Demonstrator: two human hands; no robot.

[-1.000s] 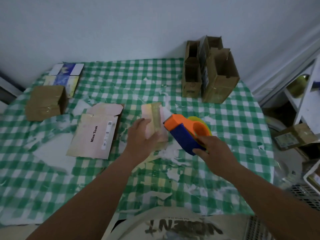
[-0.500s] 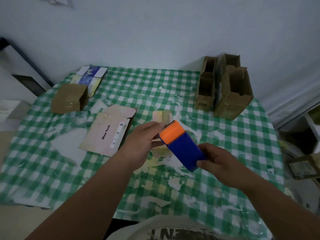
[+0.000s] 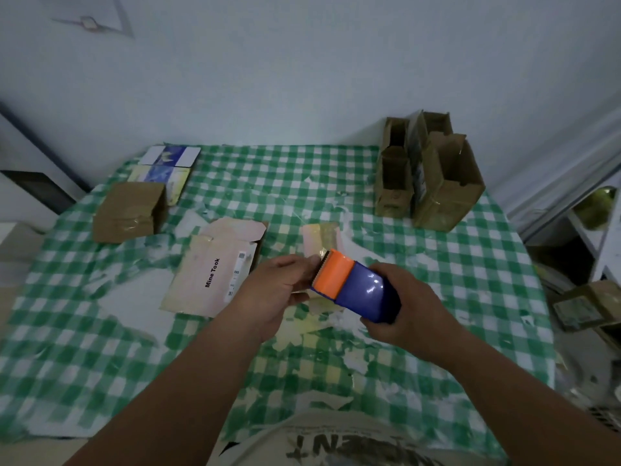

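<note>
Over green-check tablecloth [image 3: 302, 183], nr pale wall [image 3: 302, 79]: tape dispenser [image 3: 353, 287].

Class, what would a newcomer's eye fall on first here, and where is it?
The orange-and-blue tape dispenser at centre, gripped by the right hand, with the left hand at its orange end. Next, the open cardboard boxes standing at the far right of the green checked tablecloth.

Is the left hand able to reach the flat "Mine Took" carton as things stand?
Probably yes. The carton lies flat beside the left hand, with nothing between them; that hand is busy at the tape dispenser held by the right hand.
</note>
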